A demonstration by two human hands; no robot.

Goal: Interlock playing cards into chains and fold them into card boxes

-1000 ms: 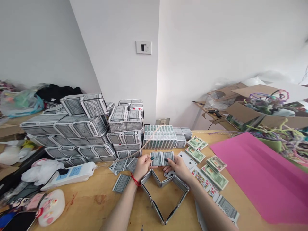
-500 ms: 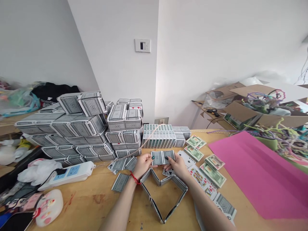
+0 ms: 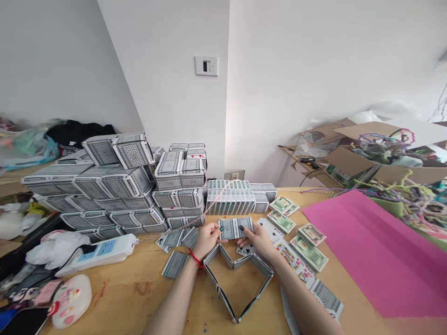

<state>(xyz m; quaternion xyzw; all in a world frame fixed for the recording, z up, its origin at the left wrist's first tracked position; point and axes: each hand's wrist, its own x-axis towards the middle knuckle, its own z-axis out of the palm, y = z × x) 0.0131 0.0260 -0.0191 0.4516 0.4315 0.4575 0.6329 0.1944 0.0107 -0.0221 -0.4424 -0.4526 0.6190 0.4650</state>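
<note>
My left hand (image 3: 208,237) and my right hand (image 3: 256,238) pinch a pair of joined playing cards (image 3: 230,229) from either end, with their patterned backs toward me. Thumbs lie on the near face; most other fingers are hidden behind. Just below, between my forearms, a heart-shaped frame of folded playing cards (image 3: 219,289) stands on edge on the table. Loose face-up cards (image 3: 289,255) lie under and beside my right arm. By my left wrist are face-down cards (image 3: 175,264), and a few more (image 3: 178,237) sit further back.
Large stacks of card-built blocks (image 3: 118,186) rise at the back left. Several green card packs (image 3: 309,253) lie right, beside a pink sheet (image 3: 377,256). A white power strip (image 3: 101,251) and a white case (image 3: 72,300) sit left. Open cardboard boxes (image 3: 394,172) hold yarn.
Almost nothing differs. Both hands keep their grip on the joined cards, which have shifted very slightly.
</note>
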